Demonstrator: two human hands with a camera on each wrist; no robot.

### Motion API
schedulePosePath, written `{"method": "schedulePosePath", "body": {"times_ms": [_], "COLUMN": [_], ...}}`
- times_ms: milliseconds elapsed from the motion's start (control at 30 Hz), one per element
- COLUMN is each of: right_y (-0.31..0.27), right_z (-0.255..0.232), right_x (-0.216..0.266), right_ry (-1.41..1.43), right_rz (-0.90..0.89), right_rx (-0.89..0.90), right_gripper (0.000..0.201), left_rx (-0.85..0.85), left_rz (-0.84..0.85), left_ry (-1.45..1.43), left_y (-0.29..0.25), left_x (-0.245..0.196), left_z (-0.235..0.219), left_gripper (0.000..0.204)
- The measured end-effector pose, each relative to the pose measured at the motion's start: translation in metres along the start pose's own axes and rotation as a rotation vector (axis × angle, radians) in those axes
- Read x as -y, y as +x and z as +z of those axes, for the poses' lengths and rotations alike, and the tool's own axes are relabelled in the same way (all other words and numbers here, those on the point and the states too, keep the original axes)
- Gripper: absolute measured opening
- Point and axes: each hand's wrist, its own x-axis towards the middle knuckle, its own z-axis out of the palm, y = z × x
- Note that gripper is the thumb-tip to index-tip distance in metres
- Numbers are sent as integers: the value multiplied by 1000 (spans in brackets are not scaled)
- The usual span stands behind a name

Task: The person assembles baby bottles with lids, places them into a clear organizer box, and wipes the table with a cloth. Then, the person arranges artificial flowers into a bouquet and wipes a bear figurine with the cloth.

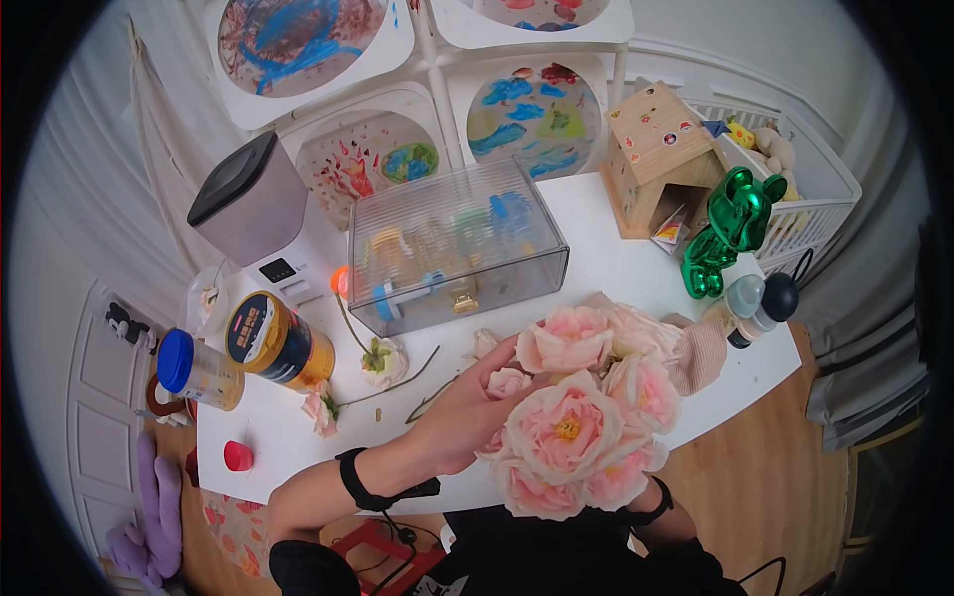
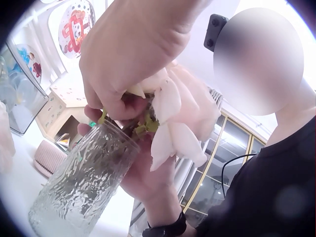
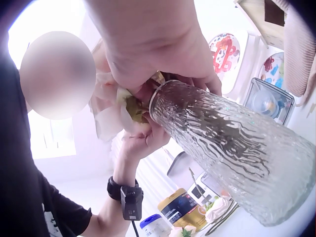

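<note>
Pink roses [image 1: 566, 427] cluster over the hands in the head view. Their stems enter a ribbed clear glass vase [image 2: 84, 177] [image 3: 232, 143], which is tilted. At the vase's mouth my left hand [image 1: 472, 412] [image 2: 133, 54] [image 3: 145, 143] curls its fingers round the stems, just under the blooms. My right hand [image 2: 153, 173] [image 3: 158, 44] wraps round the vase's neck, its fingertips showing past the rim; the flowers hide it in the head view. Green leaves [image 2: 148, 126] [image 3: 133, 108] show between the hands.
On the white table [image 1: 268, 477] stand a clear lidded box [image 1: 457, 248], a gold-lidded tub [image 1: 283, 343], a blue-lidded jar [image 1: 199, 370], a wooden house [image 1: 661, 149] and a shiny green bear figure [image 1: 725, 233]. Loose flowers [image 1: 383, 363] and a red cup [image 1: 238, 456] lie left.
</note>
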Motion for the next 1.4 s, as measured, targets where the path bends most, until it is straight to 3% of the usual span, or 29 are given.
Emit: {"method": "schedulePosePath", "body": {"times_ms": [133, 200, 333, 533, 1400], "right_y": [0, 0, 0, -1, -17], "right_z": [-1, -1, 0, -1, -3], "right_x": [-1, -2, -4, -5, -4], "right_ry": [-1, 1, 2, -2, -1], "right_rz": [-4, -7, -10, -17, -43], "right_rx": [6, 7, 11, 12, 23], "right_gripper": [67, 67, 67, 67, 69], "left_rx": [-38, 69, 9, 145, 12], "left_rz": [-36, -35, -137, -102, -69], "left_ry": [7, 11, 63, 238, 77], "left_y": [-3, -5, -3, -8, -3], "left_x": [-5, -6, -18, -26, -12], "left_z": [-5, -11, -8, 6, -5], "left_gripper": [69, 67, 73, 83, 74]}}
